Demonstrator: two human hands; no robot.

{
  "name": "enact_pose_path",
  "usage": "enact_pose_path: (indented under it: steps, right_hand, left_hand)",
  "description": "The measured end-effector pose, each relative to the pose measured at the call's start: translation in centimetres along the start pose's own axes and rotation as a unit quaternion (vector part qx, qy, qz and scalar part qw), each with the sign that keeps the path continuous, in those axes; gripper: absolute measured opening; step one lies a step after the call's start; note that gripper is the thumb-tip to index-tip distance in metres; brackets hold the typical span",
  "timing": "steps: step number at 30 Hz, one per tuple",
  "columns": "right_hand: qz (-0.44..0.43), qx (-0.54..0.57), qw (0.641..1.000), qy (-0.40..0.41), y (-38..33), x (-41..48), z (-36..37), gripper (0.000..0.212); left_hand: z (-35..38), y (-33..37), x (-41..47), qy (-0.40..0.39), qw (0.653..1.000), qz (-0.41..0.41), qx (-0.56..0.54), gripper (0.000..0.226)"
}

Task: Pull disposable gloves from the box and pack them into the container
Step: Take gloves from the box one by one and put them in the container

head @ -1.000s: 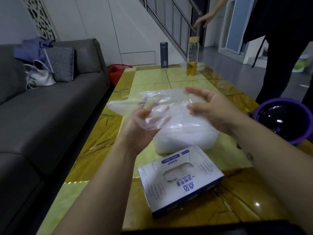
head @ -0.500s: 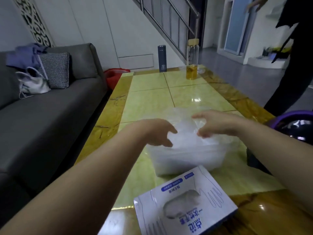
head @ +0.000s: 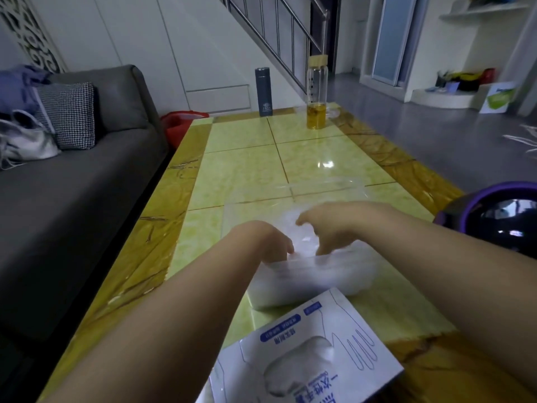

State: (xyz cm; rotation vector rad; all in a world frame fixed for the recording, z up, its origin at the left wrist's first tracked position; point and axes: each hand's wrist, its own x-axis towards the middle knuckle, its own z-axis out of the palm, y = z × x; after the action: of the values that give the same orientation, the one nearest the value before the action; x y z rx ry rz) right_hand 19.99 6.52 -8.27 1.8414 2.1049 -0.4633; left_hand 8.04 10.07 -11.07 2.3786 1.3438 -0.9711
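Note:
A clear plastic container (head: 305,286) full of crumpled clear gloves stands on the yellow tiled table (head: 247,170). Both my hands reach down into its open top. My left hand (head: 270,239) and my right hand (head: 331,225) have their fingers curled downward, closed on a clear glove (head: 303,238) that lies on the pile between them. My fingertips are hidden inside the container. The white and blue glove box (head: 305,353) lies just in front of the container, with white gloves showing in its oval opening.
A clear lid (head: 328,186) lies behind the container. At the table's far end stand a dark flask (head: 263,93) and a glass bottle (head: 317,94) with yellow liquid. A purple-rimmed black bin (head: 499,219) is at the right, a grey sofa (head: 72,184) at the left.
My hands brought the spread glove down from the air into the container and now hold it low on the pile. The person at the right has left the view.

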Motion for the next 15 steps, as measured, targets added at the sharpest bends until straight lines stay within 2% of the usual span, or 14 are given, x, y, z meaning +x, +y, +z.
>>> enact_pose_path:
  steps: [1, 3, 5, 7, 9, 11, 13, 15]
  right_hand:
    - [0.013, 0.014, 0.998, -0.063, 0.2, 0.5, 0.5, 0.097]
    - [0.043, 0.036, 0.991, -0.120, 0.5, 1.4, 1.2, 0.107]
    - [0.050, 0.057, 0.990, -0.116, 0.7, 1.7, 1.3, 0.110]
    - [0.034, 0.091, 0.991, -0.088, 0.5, 1.1, 0.7, 0.109]
    - [0.012, 0.130, 0.991, -0.031, 0.3, -0.4, -0.1, 0.101]
    - [-0.012, 0.104, 0.989, 0.100, 0.1, -2.8, -0.7, 0.085]
    - [-0.054, 0.118, 0.961, 0.244, -0.4, -5.6, -0.7, 0.059]
    - [-0.110, 0.180, 0.935, 0.287, -1.2, -8.4, 0.2, 0.030]
  left_hand:
    - [0.2, -0.1, 0.3, -0.006, 1.000, -0.002, -0.012, 0.065]
    - [0.5, -0.3, 0.8, -0.013, 0.999, -0.006, -0.031, 0.062]
    - [0.6, -0.3, 0.7, -0.001, 0.999, -0.007, -0.035, 0.058]
    - [0.5, -0.3, -0.5, 0.050, 0.998, 0.002, -0.034, 0.057]
    - [0.2, -0.5, -2.5, 0.135, 0.988, 0.018, -0.077, 0.060]
    - [0.1, -0.8, -5.5, 0.233, 0.961, 0.039, -0.142, 0.055]
    - [0.9, -0.7, -9.1, 0.337, 0.918, 0.068, -0.199, 0.044]
    - [2.9, -0.3, -12.3, 0.424, 0.861, 0.100, -0.263, 0.028]
